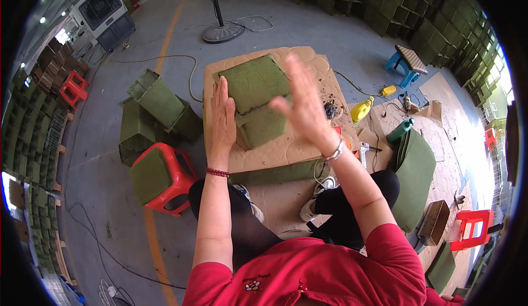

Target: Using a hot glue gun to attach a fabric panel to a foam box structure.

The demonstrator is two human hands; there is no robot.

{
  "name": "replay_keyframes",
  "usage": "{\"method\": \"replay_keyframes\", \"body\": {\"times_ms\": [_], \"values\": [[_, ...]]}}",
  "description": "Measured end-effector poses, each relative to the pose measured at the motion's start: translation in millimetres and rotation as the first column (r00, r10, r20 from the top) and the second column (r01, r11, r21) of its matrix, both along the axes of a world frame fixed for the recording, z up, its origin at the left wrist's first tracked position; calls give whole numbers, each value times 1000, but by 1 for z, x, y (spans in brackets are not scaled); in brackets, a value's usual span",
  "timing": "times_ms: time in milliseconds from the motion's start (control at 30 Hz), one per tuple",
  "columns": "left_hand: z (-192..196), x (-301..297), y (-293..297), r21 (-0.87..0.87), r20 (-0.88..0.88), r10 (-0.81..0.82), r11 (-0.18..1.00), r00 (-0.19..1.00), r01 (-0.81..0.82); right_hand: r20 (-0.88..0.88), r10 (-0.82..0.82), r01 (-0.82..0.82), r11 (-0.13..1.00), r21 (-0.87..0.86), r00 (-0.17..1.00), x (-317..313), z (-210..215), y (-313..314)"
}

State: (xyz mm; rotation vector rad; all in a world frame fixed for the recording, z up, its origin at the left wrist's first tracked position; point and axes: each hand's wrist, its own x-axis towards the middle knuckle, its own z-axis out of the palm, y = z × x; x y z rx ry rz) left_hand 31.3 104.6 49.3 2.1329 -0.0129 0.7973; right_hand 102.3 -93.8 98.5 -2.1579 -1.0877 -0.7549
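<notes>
A green box (253,85) with felt-like, creased sides rests on a cardboard-topped work surface (220,160) in front of me. My left hand (222,113) lies flat along the box's left side, its fingers stretched and pointing away from me. On the other side, my right hand (303,105) is raised near the box's right edge. It is smeared by motion, but its palm is flat and the thumb stands apart from the fingers. Whether it touches the box I cannot tell. Neither hand grips anything.
Left of the work surface stand several green boxes (159,99) and a red stool (179,168) bearing a green sheet. To the right are a yellow bottle (361,109), a glue gun (363,152), a green bottle (400,130) and stacked green sheets (412,176). A fan base (223,32) stands beyond.
</notes>
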Motion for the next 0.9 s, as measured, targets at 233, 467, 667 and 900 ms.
{"method": "replay_keyframes", "body": {"times_ms": [233, 467, 667, 900], "values": [[8, 4, -8, -48, 13, -39, 998, 999, 40, -471, 83, -87, 996, 14, 878, 29, -29, -5], [7, 3, -3, -159, -7, -60, 986, 998, 58, -645, 403, -163, 902, 399, 649, 35, -50, -20], [5, 20, 22, -256, 107, 40, 967, 994, -11, -588, 383, -56, 866, 496, 713, 49, -40, -32], [15, 44, 12, 52, -167, 35, 998, 985, -27, -733, 275, -179, 961, 209, 621, 88, -2, 28]]}}
